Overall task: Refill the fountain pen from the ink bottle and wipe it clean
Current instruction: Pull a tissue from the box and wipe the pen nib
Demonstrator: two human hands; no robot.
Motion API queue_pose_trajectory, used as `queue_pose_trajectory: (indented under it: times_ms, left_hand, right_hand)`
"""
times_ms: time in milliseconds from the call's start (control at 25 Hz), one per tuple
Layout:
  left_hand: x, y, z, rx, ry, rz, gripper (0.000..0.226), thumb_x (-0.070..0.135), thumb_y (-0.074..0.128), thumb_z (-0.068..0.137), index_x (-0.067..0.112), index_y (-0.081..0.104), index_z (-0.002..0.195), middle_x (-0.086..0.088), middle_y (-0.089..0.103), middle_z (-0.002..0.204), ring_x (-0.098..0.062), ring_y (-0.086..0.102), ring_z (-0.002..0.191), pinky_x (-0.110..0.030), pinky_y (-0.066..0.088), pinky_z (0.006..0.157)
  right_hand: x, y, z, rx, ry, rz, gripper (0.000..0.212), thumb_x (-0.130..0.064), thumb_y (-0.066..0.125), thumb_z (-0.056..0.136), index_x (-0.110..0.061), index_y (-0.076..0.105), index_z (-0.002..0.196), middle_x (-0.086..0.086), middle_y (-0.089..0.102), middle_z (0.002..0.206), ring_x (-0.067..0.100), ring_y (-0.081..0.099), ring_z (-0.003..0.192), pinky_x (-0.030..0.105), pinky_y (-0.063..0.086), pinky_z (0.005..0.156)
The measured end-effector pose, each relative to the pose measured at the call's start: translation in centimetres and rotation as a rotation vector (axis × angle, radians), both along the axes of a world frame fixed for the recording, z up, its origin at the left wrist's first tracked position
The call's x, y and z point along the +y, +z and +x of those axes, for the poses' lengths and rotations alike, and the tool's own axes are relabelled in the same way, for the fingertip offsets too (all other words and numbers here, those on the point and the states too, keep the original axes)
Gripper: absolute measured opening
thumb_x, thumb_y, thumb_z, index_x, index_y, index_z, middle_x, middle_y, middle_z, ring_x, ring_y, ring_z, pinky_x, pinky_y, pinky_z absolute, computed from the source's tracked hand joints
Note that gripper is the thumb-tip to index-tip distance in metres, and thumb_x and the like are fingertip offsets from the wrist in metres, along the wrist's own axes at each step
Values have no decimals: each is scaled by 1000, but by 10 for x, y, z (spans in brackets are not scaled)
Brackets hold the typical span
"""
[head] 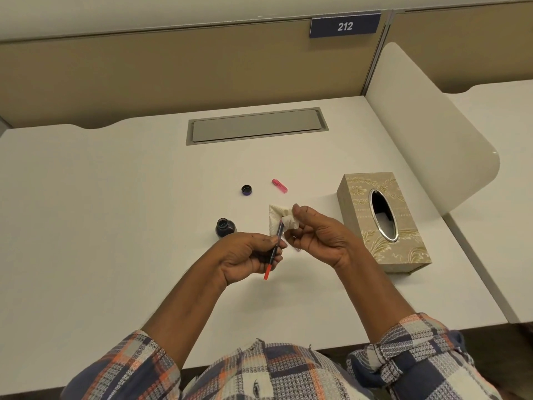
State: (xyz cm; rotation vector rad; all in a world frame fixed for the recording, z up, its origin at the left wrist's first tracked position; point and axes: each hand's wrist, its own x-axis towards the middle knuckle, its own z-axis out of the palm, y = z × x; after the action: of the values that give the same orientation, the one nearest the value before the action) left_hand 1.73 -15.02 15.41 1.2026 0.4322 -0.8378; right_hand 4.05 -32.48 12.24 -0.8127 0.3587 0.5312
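Note:
My left hand (248, 255) grips a thin fountain pen (273, 253) with a dark barrel and a red rear end, its tip pointing up and away from me. My right hand (314, 232) pinches a white tissue (284, 219) around the pen's tip, which the tissue hides. The open ink bottle (225, 227), small and dark, stands on the desk just left of and behind my left hand. Its dark cap (247, 190) lies farther back, and the pink pen cap (279, 186) lies to the right of it.
A beige patterned tissue box (383, 223) with an oval slot stands to the right of my hands. A grey cable hatch (256, 125) is set in the white desk (115, 212) at the back. A white divider panel (427, 140) rises along the right side.

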Motion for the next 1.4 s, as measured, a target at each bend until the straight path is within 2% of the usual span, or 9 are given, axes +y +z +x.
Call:
queue_pose_trajectory:
  times_ms: [160,280,400,640,720,840,1080,1240,1400]
  left_hand:
    - [1,-1,0,21,4,-12,18,6,52,91,-4,66,88,-9,63,69,-18,62,62,-31,51,71]
    - [1,-3,0,26,8,-17,18,6,51,91,-4,66,87,-9,63,69,-18,62,62,-31,51,72]
    - [1,-4,-1,30,14,-25,18,6,51,91,-3,65,87,-8,63,66,-17,61,61,-31,50,72]
    - [8,-4,-3,27,40,-19,18,7,51,91,-3,66,87,-8,62,67,-17,61,62,-30,51,70]
    - [10,-4,-4,31,68,-25,19,6,50,92,-4,65,86,-9,61,67,-18,59,63,-31,49,72]
    - [13,-4,-5,37,99,-27,19,5,50,92,-4,64,84,-11,59,68,-19,57,65,-31,47,74]
    - [17,-7,-8,32,110,-22,18,5,49,92,-4,63,86,-10,58,70,-18,58,63,-30,49,72]
    - [18,-10,-9,22,95,-6,17,6,51,92,-4,64,88,-10,60,70,-17,59,64,-29,51,70]
    - [19,-13,-10,15,89,18,16,5,52,91,-5,64,89,-11,62,72,-19,59,66,-28,54,67]
  right_hand:
    - [-2,-5,3,-32,1,-18,5,-9,65,81,-6,63,83,8,68,76,18,65,73,31,55,75]
    - [-1,-6,2,-84,77,-76,13,-13,64,79,-8,62,91,4,69,76,13,65,71,28,54,70]
    - [5,-7,1,-97,70,-129,11,-9,62,85,-9,64,96,3,70,78,13,64,70,27,50,70]
    - [23,-6,1,-216,3,-358,10,-5,65,85,-14,68,87,4,69,79,17,59,73,28,48,70]
    - [27,-7,0,-296,22,-446,13,-9,65,87,-16,72,95,3,72,87,15,62,80,25,50,74]
    - [33,-10,0,-344,73,-472,14,-14,62,90,-15,73,98,6,73,104,18,65,96,32,50,89]
    - [36,-15,1,-305,150,-465,20,-21,61,91,-8,70,102,8,70,110,20,61,106,37,46,96]
    - [40,-20,1,-267,106,-457,17,-18,63,89,-3,70,90,16,70,108,23,62,104,38,44,98]
    - [46,-18,1,-190,26,-460,19,-14,64,89,-4,66,72,13,67,89,19,61,88,27,48,84]
